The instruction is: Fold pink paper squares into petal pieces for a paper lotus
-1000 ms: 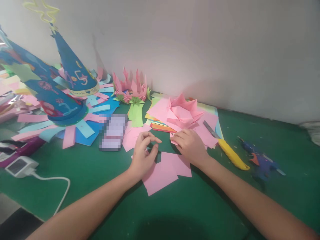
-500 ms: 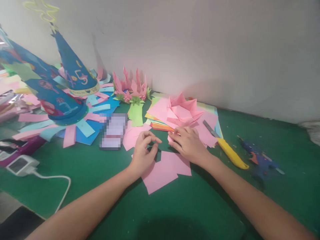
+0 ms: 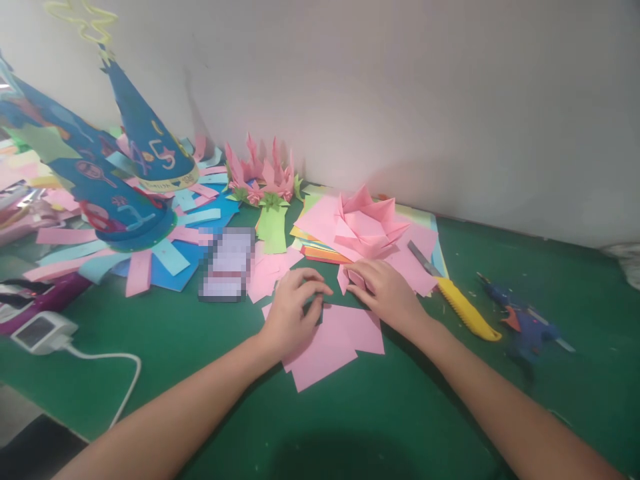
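My left hand rests on the green mat with its fingers curled, over the edge of loose pink paper sheets. Nothing shows in its fingers. My right hand lies just to the right, its fingers pinched on a small folded pink paper piece. Right behind both hands sits a pink folded paper flower on a stack of coloured sheets.
A yellow utility knife and a blue glue gun lie to the right. At the left stand blue paper cones with paper strips, a phone, a white plug with its cord and more pink flowers by the wall.
My left hand has lowered and curled its fingers down onto the mat. My right hand has drawn the small pink piece a little nearer to me.
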`<state>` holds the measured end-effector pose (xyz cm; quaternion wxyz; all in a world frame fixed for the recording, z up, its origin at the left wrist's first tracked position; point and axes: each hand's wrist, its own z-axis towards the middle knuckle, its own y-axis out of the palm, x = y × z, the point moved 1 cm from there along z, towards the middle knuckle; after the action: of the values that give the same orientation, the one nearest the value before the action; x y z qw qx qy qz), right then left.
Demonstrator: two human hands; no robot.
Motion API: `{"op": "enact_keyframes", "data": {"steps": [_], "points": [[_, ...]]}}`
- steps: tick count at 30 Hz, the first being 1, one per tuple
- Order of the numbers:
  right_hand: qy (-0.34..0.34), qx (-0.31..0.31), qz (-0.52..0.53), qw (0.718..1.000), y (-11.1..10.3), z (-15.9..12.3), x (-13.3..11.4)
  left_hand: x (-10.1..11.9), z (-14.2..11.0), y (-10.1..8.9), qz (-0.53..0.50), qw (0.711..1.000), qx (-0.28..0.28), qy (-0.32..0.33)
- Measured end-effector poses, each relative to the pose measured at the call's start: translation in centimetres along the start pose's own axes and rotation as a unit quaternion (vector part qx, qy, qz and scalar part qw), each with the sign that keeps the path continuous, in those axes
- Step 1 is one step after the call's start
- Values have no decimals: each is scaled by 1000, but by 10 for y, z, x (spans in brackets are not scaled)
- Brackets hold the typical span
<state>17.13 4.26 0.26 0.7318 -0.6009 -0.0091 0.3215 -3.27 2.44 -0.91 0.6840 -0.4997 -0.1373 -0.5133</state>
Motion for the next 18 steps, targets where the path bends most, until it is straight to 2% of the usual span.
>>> {"op": "enact_keyframes", "data": {"steps": [3,5,7,14,18], "points": [[-22,-33,3,999,-10,-2,-1,6,-1,0,61,995,-68,37],[-53,-61,7,997,-17,-4,-2,10,-1,1,78,992,-90,46],[-55,-73,3,996,-22,-6,-1,12,0,3,94,989,-104,50],[-32,-68,-7,997,-23,-5,3,10,4,13,214,959,-180,39],[-27,-68,-6,997,-27,-4,0,11,8,15,213,952,-217,44]]}}
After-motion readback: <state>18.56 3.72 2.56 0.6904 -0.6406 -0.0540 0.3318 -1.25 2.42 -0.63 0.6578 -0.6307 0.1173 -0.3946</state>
